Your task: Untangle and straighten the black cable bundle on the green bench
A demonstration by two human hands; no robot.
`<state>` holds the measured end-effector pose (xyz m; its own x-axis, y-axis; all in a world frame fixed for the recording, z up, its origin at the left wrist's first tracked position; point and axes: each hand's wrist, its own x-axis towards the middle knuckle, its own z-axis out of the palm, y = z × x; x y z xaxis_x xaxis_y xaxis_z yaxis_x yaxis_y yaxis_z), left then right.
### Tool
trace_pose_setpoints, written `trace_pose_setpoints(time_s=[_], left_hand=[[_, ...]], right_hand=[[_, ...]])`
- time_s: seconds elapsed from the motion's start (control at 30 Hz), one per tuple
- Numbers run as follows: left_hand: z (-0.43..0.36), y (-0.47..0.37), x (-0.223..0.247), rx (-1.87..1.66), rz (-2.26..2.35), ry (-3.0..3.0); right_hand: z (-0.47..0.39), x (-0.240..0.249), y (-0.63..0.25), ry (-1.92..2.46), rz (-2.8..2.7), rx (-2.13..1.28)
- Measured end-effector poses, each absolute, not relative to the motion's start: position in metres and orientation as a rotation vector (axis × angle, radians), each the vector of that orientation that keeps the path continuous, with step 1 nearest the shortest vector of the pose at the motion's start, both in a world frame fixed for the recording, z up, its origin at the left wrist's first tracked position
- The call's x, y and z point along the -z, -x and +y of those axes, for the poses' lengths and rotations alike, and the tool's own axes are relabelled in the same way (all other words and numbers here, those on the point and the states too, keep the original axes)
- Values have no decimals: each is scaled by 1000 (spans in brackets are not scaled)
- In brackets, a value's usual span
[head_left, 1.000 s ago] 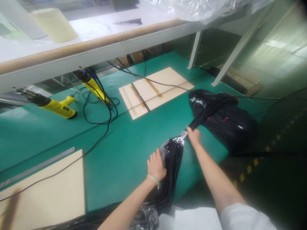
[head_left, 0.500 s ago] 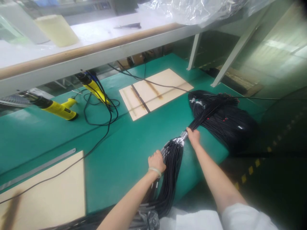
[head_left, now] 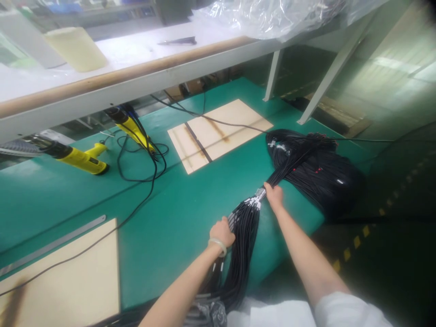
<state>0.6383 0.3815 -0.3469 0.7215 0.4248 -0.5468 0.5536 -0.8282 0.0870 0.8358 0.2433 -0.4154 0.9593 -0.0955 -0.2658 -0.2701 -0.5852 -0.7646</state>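
A thick bundle of black cables (head_left: 245, 236) runs from the front edge of the green table up to a large coiled heap of black cables (head_left: 316, 177) on the right. My right hand (head_left: 274, 195) is wrapped round the bundle just above a band of white labels (head_left: 256, 199). Lower down, my left hand (head_left: 223, 232), with a pale bangle on its wrist, grips some strands at the bundle's left side. Its fingertips are partly hidden. Below the hands the cables droop to the table's edge, close to my body.
Two yellow heat guns (head_left: 83, 159) hang at the left below a white shelf (head_left: 143, 75), with looped cords. Light boards with scorch marks (head_left: 235, 129) lie at the back and front left (head_left: 78, 268). A steel ruler (head_left: 54, 245) rests beside the front board.
Both hands keep their grip on the cables in nearly the same place. The view has shifted slightly.
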Motion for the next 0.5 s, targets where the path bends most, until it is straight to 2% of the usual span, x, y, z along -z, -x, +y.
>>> trace_pose_setpoints(time_s=[0.5], left_hand=[[383,-596,313,815,661,-2614]], right_hand=[[246,414,-838,2197,316,-294]])
